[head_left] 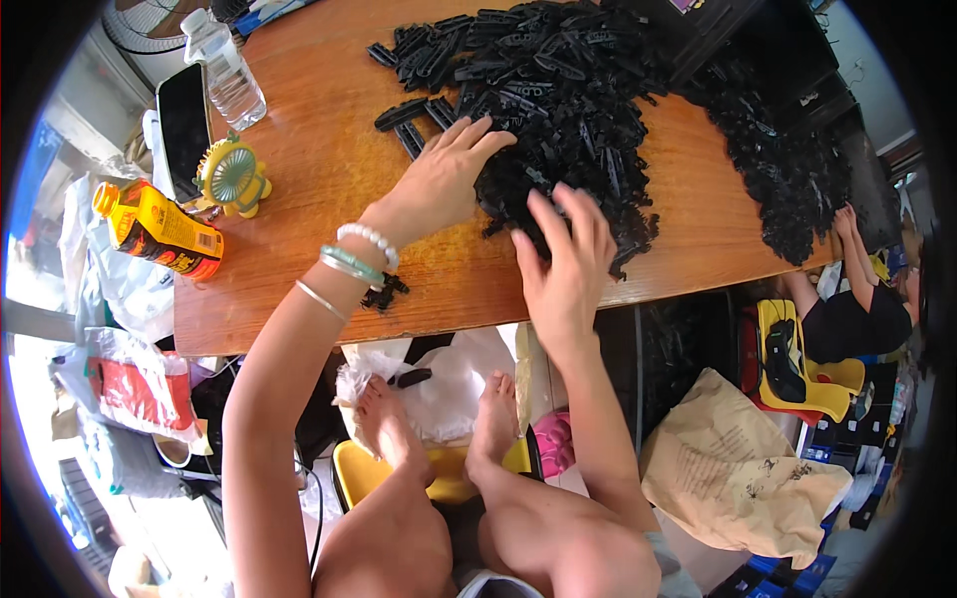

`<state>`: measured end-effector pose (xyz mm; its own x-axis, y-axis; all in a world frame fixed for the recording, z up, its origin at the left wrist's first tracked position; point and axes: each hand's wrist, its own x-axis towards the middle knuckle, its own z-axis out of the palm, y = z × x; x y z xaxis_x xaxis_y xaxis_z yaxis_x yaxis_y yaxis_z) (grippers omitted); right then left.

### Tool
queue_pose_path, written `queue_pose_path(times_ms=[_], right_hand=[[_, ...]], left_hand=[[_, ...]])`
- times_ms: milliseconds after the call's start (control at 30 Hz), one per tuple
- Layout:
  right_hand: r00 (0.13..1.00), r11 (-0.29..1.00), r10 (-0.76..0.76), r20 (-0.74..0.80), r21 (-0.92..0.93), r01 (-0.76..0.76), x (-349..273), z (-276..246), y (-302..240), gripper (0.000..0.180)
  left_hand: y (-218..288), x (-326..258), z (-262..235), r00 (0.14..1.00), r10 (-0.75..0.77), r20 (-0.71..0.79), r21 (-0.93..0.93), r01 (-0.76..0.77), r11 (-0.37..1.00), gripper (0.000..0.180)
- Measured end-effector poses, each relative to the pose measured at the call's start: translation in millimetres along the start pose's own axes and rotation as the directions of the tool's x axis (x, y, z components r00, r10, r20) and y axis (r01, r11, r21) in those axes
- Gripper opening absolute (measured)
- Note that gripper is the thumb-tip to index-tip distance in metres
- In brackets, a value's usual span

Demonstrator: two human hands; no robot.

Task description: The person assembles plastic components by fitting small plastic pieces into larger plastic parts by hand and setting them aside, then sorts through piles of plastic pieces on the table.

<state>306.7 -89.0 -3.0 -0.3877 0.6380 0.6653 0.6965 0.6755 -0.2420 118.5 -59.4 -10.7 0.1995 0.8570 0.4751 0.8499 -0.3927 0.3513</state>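
Note:
A big heap of black plastic pieces (558, 100) covers the middle of the wooden table (309, 149). Some pieces are long and slotted; others are small and tangled, their kind unclear. My left hand (451, 171) lies at the heap's left edge, fingers stretched out and thumb apart, beside a few long pieces (411, 138). Over the near edge of the heap is my right hand (568, 254), its fingers spread and slightly bent. Neither hand visibly holds anything. Nearer me, a small cluster of black bits (385, 293) sits by my left wrist.
At left stand a clear bottle (224, 75), a phone (183, 130), a small green-yellow fan (231, 177) and a tilted yellow bottle (164, 234). Another black heap (788, 169) lies at right, with another person's hand (845, 221) beside it. A paper sack (738, 468) rests below.

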Motion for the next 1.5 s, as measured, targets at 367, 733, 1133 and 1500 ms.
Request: queue_pose_path(times_ms=[367, 733, 1133, 1500], right_hand=[[0.987, 0.975, -0.102, 0.121, 0.208, 0.075, 25.0, 49.9, 8.0, 0.043], [0.986, 0.921, -0.144, 0.083, 0.375, 0.103, 14.9, 47.1, -5.7, 0.029], [0.993, 0.943, -0.122, -0.003, 0.311, 0.116, 14.9, 50.4, -5.7, 0.017], [0.971, 0.943, -0.197, 0.134, 0.297, 0.151, 13.3, 42.4, -28.6, 0.031]], left_hand=[[1.1, -41.9, -37.8, 0.957, -0.265, 0.122, -0.044, 0.272, 0.961, 0.053], [16.9, -80.8, -68.6, 0.908, -0.383, 0.168, -0.127, 0.405, 0.905, 0.047], [12.1, -79.5, -67.5, 0.985, -0.155, 0.075, -0.095, 0.161, 0.982, 0.03], [-12.3, -78.1, -83.5, 0.843, -0.465, 0.269, -0.612, 0.522, 0.594, 0.029]])
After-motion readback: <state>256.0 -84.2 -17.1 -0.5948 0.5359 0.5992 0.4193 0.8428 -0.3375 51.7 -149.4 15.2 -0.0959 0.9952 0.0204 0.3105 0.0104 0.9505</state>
